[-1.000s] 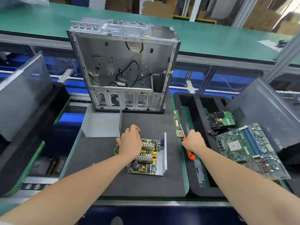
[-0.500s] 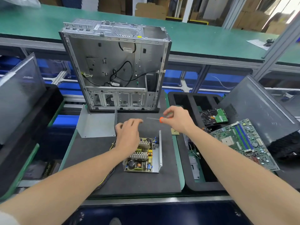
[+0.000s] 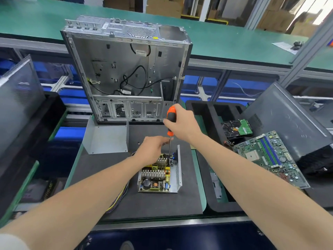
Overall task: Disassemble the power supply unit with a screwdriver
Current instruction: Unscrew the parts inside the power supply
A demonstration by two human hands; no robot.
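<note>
Power supply unit (image 3: 158, 177) on the black mat (image 3: 117, 199), its metal cover (image 3: 106, 139) already off and its board not yet freed. Our right hand (image 3: 182, 123) grips the screwdriver (image 3: 171, 117), tip at the far corner. Our left hand (image 3: 153, 150) rests on the unit; we cannot tell whether its fingers pinch the shaft.

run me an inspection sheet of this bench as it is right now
surface: dark mat, carrying the work.
job's things: power supply open, board bare in its metal tray; screwdriver upright, tip down at the board's far corner.
clutter: bent metal cover on the mat; motherboard and hard drive right of the mat.
hands: right hand grips the screwdriver handle; left hand rests on the power supply, fingers at the shaft, pinch unclear.
cables: wire bundle trails off the power supply's left side.
surroundings: computer case upright behind the mat; green conveyor beyond.
</note>
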